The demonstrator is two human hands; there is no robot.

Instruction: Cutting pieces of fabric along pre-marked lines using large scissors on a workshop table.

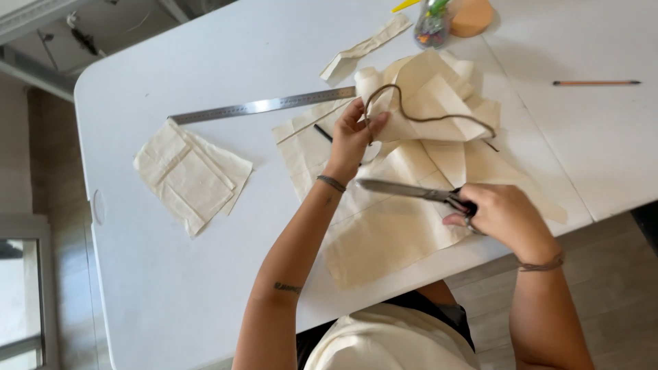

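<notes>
The person's left hand [354, 133] pinches a thin brown cord [425, 113] together with the edge of a folded piece of cream cotton cloth [428, 103], fingers clenched on both near the middle of the white folding table [205, 55]. The cord loops up over the cloth and trails off to the right across the pile. The right hand [504, 216] is closed around the dark handles of a pair of long steel scissors [404, 190], which hang just above the large flat sheet of cream fabric [391, 233] at the table's near edge, blades pointing left toward the left wrist and apparently shut. To cut cleanly here, it would seem wise to keep the cord taut between the pinching fingers and the pile, open the blades well clear of the wrist, and bring them square to the cord away from the cloth beneath. Counted: one pair of scissors, one cord, one long steel ruler [264, 105] lying beside the pile, one orange pencil [595, 83] well apart on the right, one small jar of coloured bits [432, 26] by a round tan block [473, 17], one narrow cream strip [363, 48], and one separate folded cream patch [188, 175] to the left.
</notes>
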